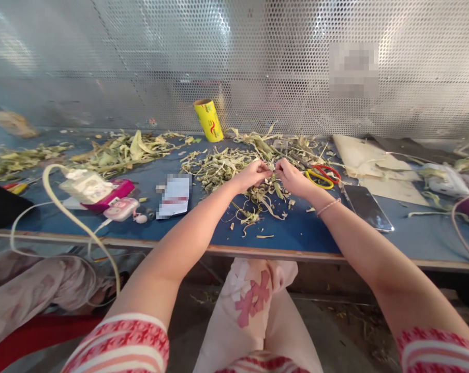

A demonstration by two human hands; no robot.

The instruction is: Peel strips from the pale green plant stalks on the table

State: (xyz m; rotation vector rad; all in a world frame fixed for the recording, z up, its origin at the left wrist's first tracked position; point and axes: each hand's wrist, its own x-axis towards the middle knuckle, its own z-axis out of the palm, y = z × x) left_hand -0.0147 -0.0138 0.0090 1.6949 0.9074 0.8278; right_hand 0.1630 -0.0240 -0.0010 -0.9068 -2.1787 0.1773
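My left hand [253,176] and my right hand [290,176] are close together over a heap of dried, pale green plant pieces [219,168] on the blue table. The fingers of both hands are bent and pinched, with a thin strip of plant seeming to lie between them; it is too small to make out well. Curled shreds [252,212] lie just below the hands. Scissors with red and yellow handles [323,178] rest beside my right hand, partly under plant pieces.
A yellow tube [209,122] stands at the back. Leaf piles [121,150] lie left. Two phones [174,197] [368,207], a pink power bank-like device [120,209] with cables, and cardboard [390,189] lie around. A perforated metal panel [258,62] rises behind. Another person's leg [44,285] shows at left.
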